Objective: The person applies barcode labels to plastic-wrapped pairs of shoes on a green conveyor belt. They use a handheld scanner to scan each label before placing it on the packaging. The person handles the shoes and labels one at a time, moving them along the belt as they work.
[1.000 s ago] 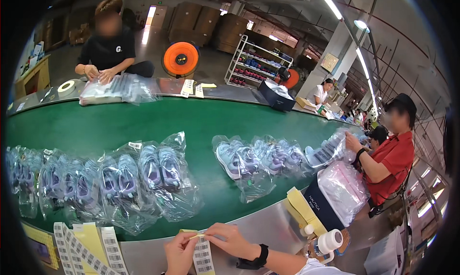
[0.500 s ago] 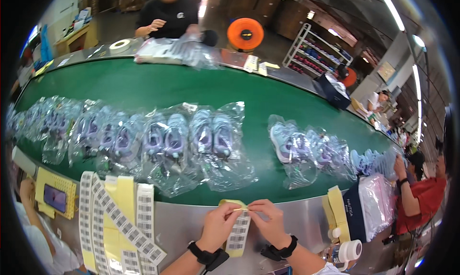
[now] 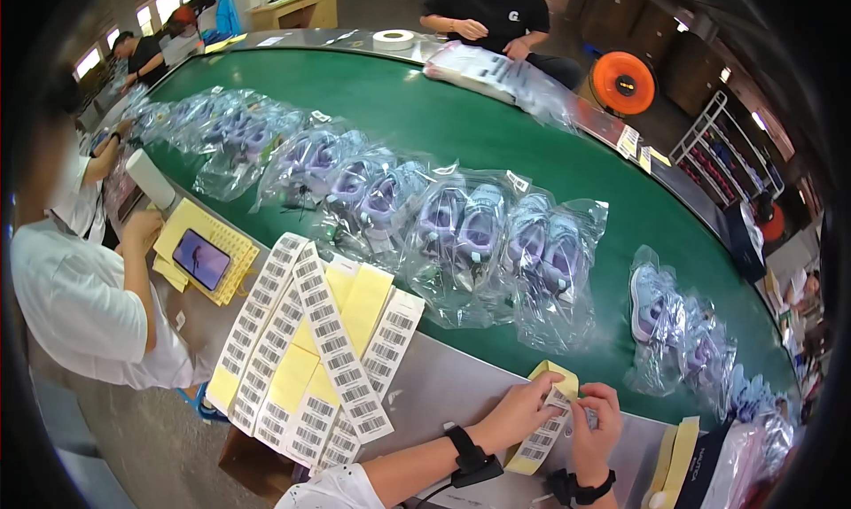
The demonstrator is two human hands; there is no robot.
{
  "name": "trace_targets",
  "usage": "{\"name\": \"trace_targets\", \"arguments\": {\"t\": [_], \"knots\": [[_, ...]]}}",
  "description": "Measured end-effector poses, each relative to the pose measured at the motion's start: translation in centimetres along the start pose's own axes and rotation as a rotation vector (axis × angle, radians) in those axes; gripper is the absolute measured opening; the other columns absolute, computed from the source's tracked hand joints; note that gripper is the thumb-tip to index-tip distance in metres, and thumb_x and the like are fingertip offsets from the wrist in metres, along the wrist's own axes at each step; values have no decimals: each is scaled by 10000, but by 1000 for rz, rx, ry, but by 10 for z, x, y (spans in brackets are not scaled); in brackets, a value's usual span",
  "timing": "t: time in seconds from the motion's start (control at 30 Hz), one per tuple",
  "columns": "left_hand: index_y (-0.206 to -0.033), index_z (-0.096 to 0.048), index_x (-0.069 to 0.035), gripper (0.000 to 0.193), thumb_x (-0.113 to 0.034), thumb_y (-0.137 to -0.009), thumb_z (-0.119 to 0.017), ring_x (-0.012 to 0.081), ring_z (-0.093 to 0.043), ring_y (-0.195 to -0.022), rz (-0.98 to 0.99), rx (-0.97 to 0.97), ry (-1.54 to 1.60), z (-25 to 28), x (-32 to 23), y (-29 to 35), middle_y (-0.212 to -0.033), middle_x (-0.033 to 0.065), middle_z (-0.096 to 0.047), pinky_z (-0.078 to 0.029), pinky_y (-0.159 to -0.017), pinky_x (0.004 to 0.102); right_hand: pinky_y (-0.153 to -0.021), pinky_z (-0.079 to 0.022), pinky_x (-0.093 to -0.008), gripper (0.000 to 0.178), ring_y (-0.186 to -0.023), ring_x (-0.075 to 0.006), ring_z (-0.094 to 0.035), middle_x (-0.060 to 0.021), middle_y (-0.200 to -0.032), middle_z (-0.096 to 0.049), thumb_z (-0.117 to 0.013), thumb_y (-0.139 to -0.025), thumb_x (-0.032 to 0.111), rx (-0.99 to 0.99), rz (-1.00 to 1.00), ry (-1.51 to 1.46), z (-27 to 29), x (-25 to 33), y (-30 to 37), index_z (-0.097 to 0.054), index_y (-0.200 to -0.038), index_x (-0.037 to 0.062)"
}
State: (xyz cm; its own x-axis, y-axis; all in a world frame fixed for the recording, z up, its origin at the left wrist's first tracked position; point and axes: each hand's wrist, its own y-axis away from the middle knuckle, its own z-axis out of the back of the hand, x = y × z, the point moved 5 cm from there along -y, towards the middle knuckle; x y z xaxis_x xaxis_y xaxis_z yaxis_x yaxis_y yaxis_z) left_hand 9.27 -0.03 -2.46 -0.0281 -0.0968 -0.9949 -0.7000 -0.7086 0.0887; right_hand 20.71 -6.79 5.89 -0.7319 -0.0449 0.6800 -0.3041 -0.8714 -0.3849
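Note:
A strip of barcode labels [image 3: 542, 435] on yellow backing is in my hands, over the metal ledge beside the belt. My left hand [image 3: 519, 413] pinches it near the upper end, where the yellow backing curls over. Close beside it, the fingertips of my right hand [image 3: 596, 427] are pressed together at the strip's upper edge; whether a single label is lifted there is too small to tell. Both wrists wear black bands. Beyond my hands, pairs of light-blue and purple sneakers [image 3: 479, 221] lie in clear plastic bags on the green conveyor belt [image 3: 612, 159].
More label sheets [image 3: 341, 358] lie to my left, near a phone [image 3: 202, 259] on a yellow pad. A seated co-worker [image 3: 84, 287] is beyond them. Another person [image 3: 492, 17] stands across the belt by stacked plastic bags [image 3: 496, 73]. Yellow cards [image 3: 678, 460] sit at my right.
The view has turned to the left, so the belt, shoes and label sheets appear farther right and the co-worker at left shows more. Both hands stay at the label strip.

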Motion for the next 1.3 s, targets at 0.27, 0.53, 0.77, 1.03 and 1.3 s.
{"name": "trace_targets", "arguments": {"t": [0.27, 0.53, 0.77, 1.03, 1.3], "knots": [[-1276, -444, -25, 432, -73, -888, -626, 212, -703, -822, 29, -54, -16, 6, 6, -8, -1023, 162, -672, -540, -694, 317, -801, -472, -286, 83, -892, -136, -586, -66, -993, -633, -665, -814, -18, 18, -120, -351, 21, -13, -151, -605, -870, -16], [-1252, -489, -34, 433, -188, -877, -644, 275, -656, -653, 32, -90, 123, -1, 2, -11, -775, 171, -653, -499, -606, 362, -787, -456, -317, 162, -888, -158, -575, -72, -1024, -631, -730, -800, 127, 253, -518, -292, -50, -112, -349, -673, -928, 45], [-1294, -429, 7, 447, -81, -905, -631, 162, -689, -884, 161, 54, 19, -3, 3, -10, -1073, 155, -670, -541, -748, 276, -643, -458, -371, 118, -742, -205, -533, -93, -850, -600, -753, -735, 46, 276, -836, -380, -100, -169, -374, -672, -820, 34], [-1367, -373, -8, 521, -47, -908, -615, 157, -674, -940, 130, -6, 70, -8, -10, -10, -1119, 162, -657, -539, -760, 268, -513, -510, -364, 394, -566, -192, -586, -108, -710, -607, -687, -763, -37, 265, -632, -394, -116, -165, -368, -523, -1121, -58], [-1355, -427, -25, 499, -46, -900, -629, 116, -678, -828, -56, -114, 114, -14, -23, -7, -966, 111, -703, -532, -695, 245, -672, -553, -365, 496, -718, -277, -663, -140, -806, -674, -693, -790, 131, 242, 7, 208, 20, -195, -335, -534, -1232, -29]]}}
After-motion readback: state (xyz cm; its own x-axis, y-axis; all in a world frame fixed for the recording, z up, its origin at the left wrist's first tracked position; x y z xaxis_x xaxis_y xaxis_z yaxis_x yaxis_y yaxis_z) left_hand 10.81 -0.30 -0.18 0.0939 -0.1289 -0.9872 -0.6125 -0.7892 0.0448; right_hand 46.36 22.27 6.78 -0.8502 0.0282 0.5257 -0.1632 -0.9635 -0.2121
